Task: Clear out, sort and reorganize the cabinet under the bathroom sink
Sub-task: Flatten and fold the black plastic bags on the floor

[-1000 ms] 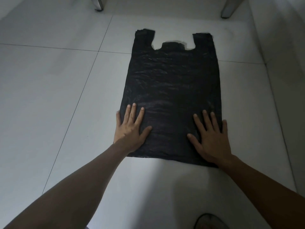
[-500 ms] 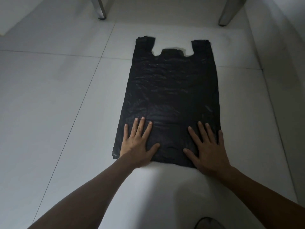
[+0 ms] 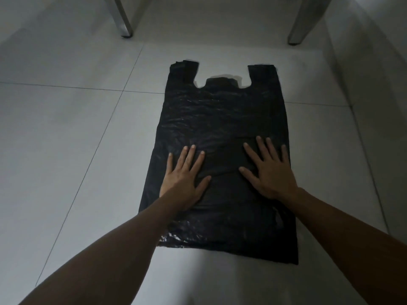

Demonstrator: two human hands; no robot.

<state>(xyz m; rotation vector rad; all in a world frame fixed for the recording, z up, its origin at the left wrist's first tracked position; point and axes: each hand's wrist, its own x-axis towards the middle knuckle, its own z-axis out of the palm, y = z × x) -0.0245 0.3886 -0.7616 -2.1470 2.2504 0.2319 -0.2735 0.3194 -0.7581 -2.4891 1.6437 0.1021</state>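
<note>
Grey tiled floor carries a black plastic carrier bag, lying flat. Left hand and right hand press it, fingers straight, gripping nothing. Risk: thin film may slide on smooth tile or re-wrinkle under uneven pressure.

Both hands, left hand & right hand, slid from bag bottom edge up to mid-bag.
</note>
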